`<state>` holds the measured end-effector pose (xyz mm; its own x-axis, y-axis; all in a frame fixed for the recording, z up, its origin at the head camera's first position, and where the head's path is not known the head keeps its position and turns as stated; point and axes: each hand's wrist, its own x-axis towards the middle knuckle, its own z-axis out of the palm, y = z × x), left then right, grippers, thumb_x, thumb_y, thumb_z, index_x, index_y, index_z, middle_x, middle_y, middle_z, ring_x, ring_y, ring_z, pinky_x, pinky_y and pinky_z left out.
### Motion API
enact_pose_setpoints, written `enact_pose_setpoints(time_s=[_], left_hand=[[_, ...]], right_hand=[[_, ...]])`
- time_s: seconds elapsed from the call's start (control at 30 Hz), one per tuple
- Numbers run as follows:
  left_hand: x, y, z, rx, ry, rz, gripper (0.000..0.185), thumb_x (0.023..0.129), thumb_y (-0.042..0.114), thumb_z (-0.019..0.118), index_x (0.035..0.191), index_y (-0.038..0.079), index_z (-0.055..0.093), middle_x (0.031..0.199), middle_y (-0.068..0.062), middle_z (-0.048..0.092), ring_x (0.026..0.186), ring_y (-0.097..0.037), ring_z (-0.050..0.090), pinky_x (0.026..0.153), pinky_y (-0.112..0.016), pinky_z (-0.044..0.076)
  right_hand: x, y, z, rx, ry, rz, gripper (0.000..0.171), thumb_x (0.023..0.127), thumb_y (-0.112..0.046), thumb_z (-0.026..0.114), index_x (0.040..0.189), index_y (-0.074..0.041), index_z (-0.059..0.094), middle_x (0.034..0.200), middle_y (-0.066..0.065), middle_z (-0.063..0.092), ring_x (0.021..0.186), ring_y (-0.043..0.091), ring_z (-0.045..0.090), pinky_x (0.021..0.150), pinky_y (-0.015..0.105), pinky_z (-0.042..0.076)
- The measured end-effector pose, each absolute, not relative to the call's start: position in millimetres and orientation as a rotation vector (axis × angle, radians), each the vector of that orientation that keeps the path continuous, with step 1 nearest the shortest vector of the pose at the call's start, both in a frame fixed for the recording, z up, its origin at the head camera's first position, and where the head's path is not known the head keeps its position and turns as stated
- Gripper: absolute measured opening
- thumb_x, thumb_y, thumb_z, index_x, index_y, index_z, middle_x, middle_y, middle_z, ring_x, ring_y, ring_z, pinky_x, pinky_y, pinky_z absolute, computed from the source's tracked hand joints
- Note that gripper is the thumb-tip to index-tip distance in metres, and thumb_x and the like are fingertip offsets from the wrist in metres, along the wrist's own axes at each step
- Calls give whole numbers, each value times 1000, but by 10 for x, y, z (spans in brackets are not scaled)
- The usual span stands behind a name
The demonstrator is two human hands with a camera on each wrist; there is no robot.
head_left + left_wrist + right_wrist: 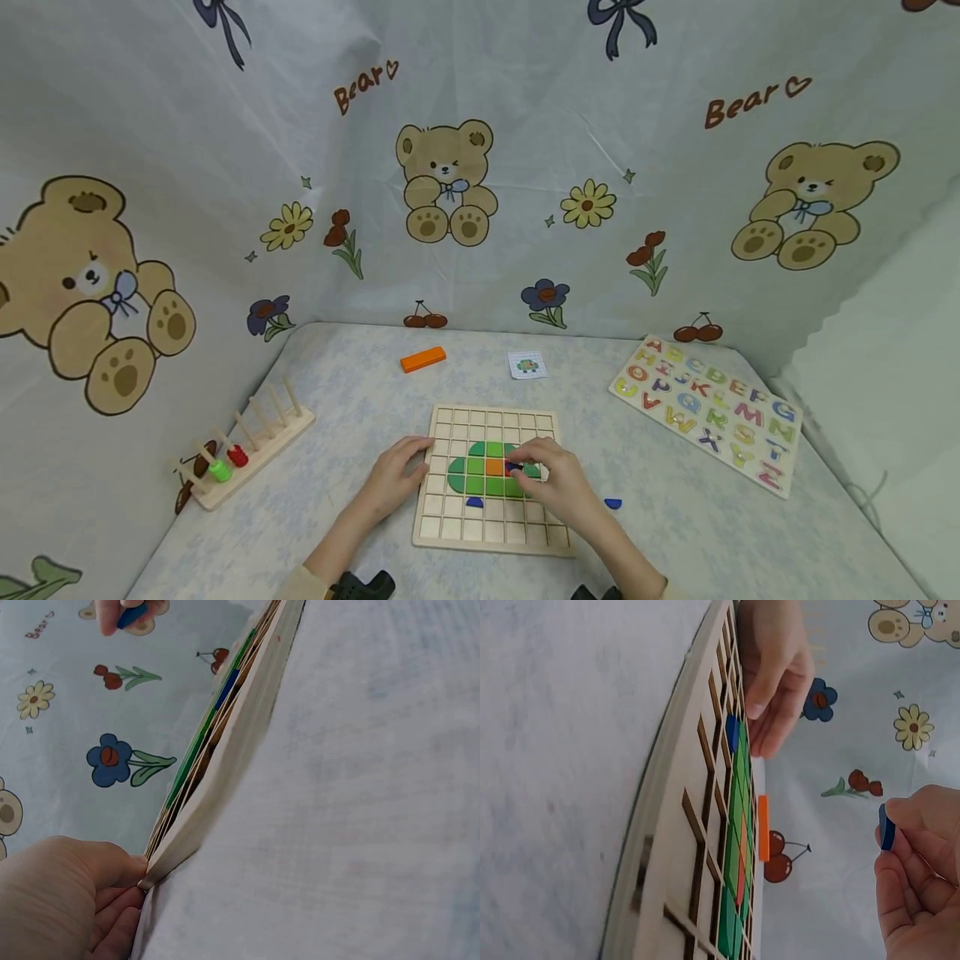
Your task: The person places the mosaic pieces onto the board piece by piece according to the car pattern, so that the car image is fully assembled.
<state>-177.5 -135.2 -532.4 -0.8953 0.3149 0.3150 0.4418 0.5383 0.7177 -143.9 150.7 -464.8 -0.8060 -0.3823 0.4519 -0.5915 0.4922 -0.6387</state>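
Observation:
A wooden grid board [442, 533] lies on the table, with green, orange and red tiles [474, 483] set in its middle. One blue half-round piece [474, 502] sits in the grid below the green tiles. My right hand [551, 479] is above the board's right half, pinching another blue half-round piece [886, 826] between thumb and fingers, off the board in the right wrist view. My left hand [393, 477] touches the board's left edge with its thumb and fingertips, the fingers loosely extended. A further blue half-round piece [613, 503] lies on the table right of the board.
Behind the board lie an orange block [423, 359] and a small picture card [528, 365]. On the left stands a pegged wooden rack [288, 429] with green and red beads. A letter puzzle board [705, 408] lies at the right. A bear-print cloth [517, 100] hangs behind.

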Motion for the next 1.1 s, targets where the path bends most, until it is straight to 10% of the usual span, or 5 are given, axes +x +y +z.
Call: enact_pose_setpoints(time_s=[1.1], left_hand=[[-1764,-1350,-5313,-621,-2647,-1279,39,89,7,64,127,5,58,125,-5,56,119,-23,51,97,-45,41]], right_hand=[[-1330,1004,-4991,1070,-2514,1220,18,79,0,73,97,-6,71,94,-1,65,89,11,58,75,24,50]])
